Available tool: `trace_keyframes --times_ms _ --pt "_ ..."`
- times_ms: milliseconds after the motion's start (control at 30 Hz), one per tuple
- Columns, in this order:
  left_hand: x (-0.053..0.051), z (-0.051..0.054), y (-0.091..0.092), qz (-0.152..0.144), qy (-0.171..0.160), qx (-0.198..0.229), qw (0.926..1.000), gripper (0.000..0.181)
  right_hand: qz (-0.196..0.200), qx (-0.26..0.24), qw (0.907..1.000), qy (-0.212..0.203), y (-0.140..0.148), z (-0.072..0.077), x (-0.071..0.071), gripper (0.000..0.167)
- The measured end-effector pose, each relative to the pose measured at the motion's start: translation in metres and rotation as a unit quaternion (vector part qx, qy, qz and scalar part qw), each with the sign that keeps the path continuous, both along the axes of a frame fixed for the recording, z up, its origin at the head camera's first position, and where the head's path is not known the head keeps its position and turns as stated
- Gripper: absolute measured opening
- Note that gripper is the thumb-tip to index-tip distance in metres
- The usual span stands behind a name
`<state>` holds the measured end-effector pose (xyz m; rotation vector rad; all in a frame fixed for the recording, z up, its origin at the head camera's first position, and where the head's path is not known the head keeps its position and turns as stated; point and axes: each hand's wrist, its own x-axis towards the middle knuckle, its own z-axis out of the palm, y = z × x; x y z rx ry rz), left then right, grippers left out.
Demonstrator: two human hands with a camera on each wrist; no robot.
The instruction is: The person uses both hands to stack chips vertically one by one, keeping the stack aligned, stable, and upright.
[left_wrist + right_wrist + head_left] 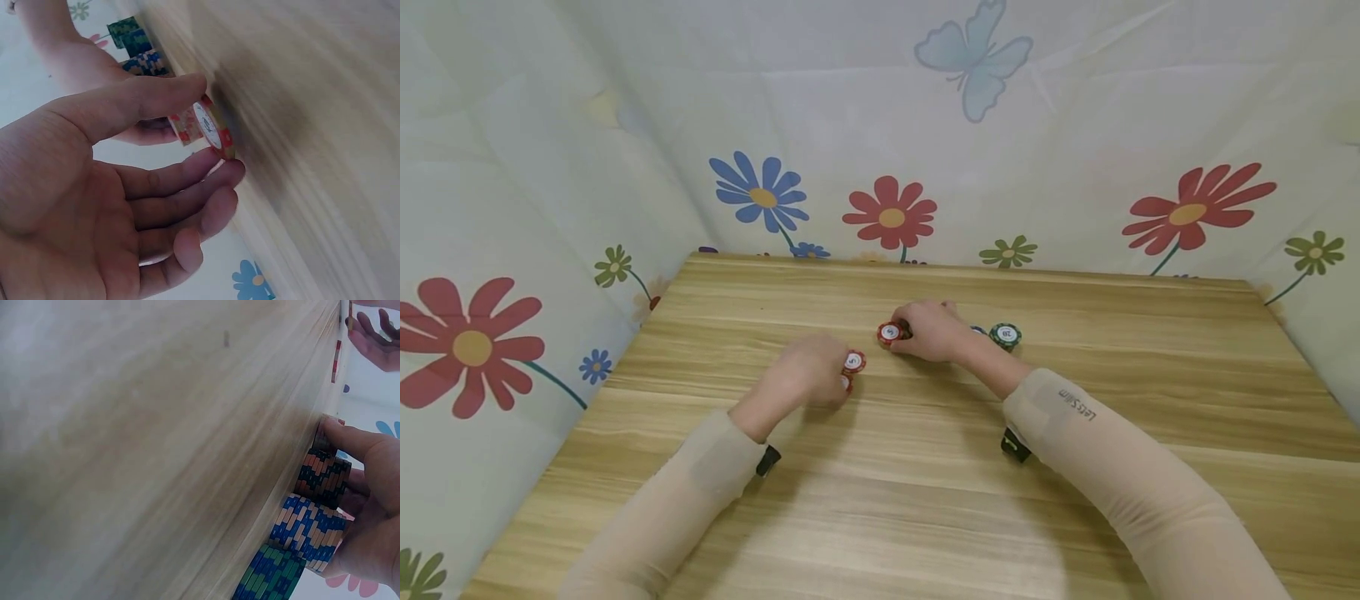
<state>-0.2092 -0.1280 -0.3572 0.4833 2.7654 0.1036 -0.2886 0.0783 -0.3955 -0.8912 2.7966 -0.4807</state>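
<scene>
My left hand (801,371) pinches a red poker chip (215,128) on edge between its thumb and fingertips, a little above the table. Next to it in the head view is another red chip (854,361) marked 5. My right hand (928,331) holds a small stack of red chips (890,333) between thumb and fingers, down at the tabletop. Beside that hand, in the right wrist view, stand a black stack (322,478), a blue stack (306,531) and a green stack (269,575). From above, the right hand hides the black stack and most of the blue one.
The wood-grain table (910,492) ends at the back against a flower-printed curtain (1052,167), which also hangs along the left side. A black strap (1015,446) shows under the right sleeve, another (767,461) under the left.
</scene>
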Motion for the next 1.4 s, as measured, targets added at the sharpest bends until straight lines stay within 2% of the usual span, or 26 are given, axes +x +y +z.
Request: trace_keyframes --times_ms 200,433,667,867,1067,1200,1333,1400 --pt "-0.012 0.003 0.006 0.009 -0.007 0.032 0.9994 0.024 -0.001 -0.001 1.0000 -0.003 0.000 0.000 0.000 0.030" --pt "-0.028 -0.003 0.012 0.010 0.012 0.075 0.9970 0.020 -0.001 -0.005 1.0000 -0.004 0.000 0.000 0.001 0.030" --pt "-0.045 -0.009 0.017 0.020 0.030 0.125 0.9915 0.013 0.001 -0.003 1.0000 0.004 0.000 0.001 0.001 0.029" --pt "-0.057 -0.016 0.020 0.022 0.041 0.137 0.9895 0.016 0.002 -0.004 1.0000 0.002 0.001 0.001 0.002 0.030" --pt "-0.061 -0.020 0.023 0.025 0.060 0.131 0.9892 0.021 0.004 -0.003 1.0000 0.001 0.000 0.002 0.003 0.032" --pt "-0.062 -0.021 0.026 0.010 0.075 0.126 0.9891 0.022 0.006 -0.003 1.0000 0.002 0.001 0.003 0.003 0.033" --pt "-0.061 -0.021 0.027 -0.009 0.081 0.126 0.9886 0.036 0.007 -0.002 1.0000 0.002 0.001 0.002 0.003 0.034" --pt "-0.060 -0.020 0.027 -0.007 0.077 0.129 0.9886 0.046 0.007 -0.001 1.0000 0.002 0.001 0.002 0.003 0.035"
